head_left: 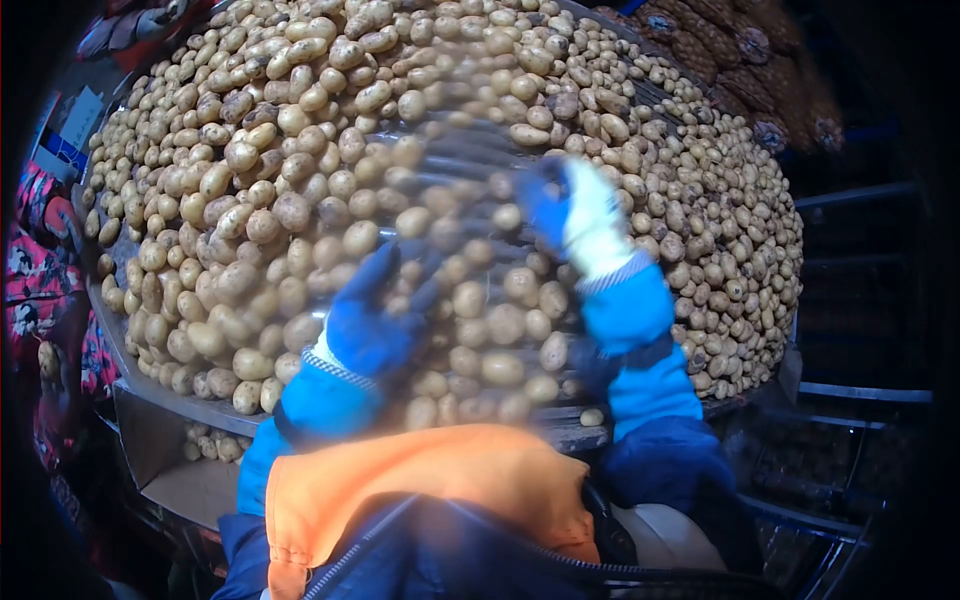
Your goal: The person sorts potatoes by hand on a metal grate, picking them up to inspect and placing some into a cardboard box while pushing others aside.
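Potatoes (290,210) lie heaped over a broad table with dark, shiny slats (470,150) showing through the middle. My left hand (375,315), in a blue-palmed glove with a white cuff, is low among the nearer potatoes, its fingers stretched out and apart. Farther forward and to the right, my right hand (575,210) wears a matching blue and white glove over the bare slats, beside the right-hand heap of smaller potatoes (710,250). Motion smears its fingers, and I cannot tell whether a potato is in them. Several potatoes between the hands are blurred too.
Mesh sacks (740,60) are stacked at the back right. Metal rails (865,393) run along the right side. A person in a patterned pink sleeve (40,250) stands at the left edge. Below the table's front left is a cardboard box (195,480), with potatoes near it.
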Demonstrator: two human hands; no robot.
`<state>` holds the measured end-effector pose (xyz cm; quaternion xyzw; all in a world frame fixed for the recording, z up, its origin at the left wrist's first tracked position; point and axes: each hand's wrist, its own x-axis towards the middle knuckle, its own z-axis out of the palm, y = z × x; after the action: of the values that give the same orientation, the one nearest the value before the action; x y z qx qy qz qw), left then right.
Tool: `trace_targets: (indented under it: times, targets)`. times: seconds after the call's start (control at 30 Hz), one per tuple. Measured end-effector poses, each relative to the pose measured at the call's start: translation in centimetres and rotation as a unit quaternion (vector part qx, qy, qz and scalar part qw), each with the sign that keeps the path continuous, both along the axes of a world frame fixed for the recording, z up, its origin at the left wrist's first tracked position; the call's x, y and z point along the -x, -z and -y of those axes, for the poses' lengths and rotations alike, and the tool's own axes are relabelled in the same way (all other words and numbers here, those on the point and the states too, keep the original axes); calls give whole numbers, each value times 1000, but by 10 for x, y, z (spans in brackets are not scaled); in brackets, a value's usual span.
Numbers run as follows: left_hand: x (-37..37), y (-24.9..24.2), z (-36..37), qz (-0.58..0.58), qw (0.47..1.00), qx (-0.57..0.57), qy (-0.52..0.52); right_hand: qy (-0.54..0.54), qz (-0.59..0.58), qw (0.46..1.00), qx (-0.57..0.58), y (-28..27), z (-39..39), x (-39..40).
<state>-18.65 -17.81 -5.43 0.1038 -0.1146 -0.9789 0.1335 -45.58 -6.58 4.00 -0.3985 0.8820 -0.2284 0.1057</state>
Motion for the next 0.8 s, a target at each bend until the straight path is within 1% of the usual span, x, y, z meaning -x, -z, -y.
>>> trace_targets:
  times: [0.03,0.07,0.1,0.17,0.2,0.23,0.3,0.33,0.37,0.43,0.47,0.5,0.53,0.57,0.63,0.67,0.7,0.77,0.8]
  targets:
    - [-6,6,0,5,1000,17,1,51,-6,998,-24,-12,-5,38]
    - [-6,2,4,95,995,-2,1,50,-175,982,-48,5,-15,83]
    - [-6,-1,6,122,991,59,12,75,-340,934,-74,21,-24,127]
    - [-7,-6,10,177,967,178,37,28,-289,953,-86,116,-72,258]
    - [-10,-6,10,155,947,277,43,74,-242,949,-187,76,-64,201]
    - [-10,-7,10,147,933,326,41,87,-246,948,-184,72,-66,177]
    - [-11,-10,10,133,897,420,31,113,-164,967,-159,49,-79,119]
    - [-11,-9,11,135,888,439,30,96,-113,966,-211,51,-88,110]
    - [-13,-7,9,115,907,404,28,79,-60,960,-264,53,-99,99]
    - [-17,-4,6,75,941,329,26,1,-209,953,-218,56,-128,40]
    - [-21,13,6,6,985,173,28,-2,-152,967,-203,41,-135,25]
    - [-20,7,3,-11,993,119,18,-4,-93,978,-186,28,-138,15]
    - [-19,1,1,-28,998,64,7,-77,-92,970,-210,21,-144,19]
    - [-18,-4,-2,-46,999,10,-3,-72,-36,975,-206,9,-149,23]
    - [-15,-9,-3,-36,997,-64,-34,-1,50,986,-160,7,-157,50]
    - [-13,-19,-5,8,997,-55,-46,46,21,995,-85,11,-152,60]
    - [-15,-15,-4,8,999,-33,-39,89,-60,986,-127,-12,-128,52]
    - [-19,-3,-1,9,1000,10,-26,50,-153,980,-113,1,-116,77]
    - [-18,-3,-1,68,995,71,-31,20,-176,972,-154,8,-108,88]
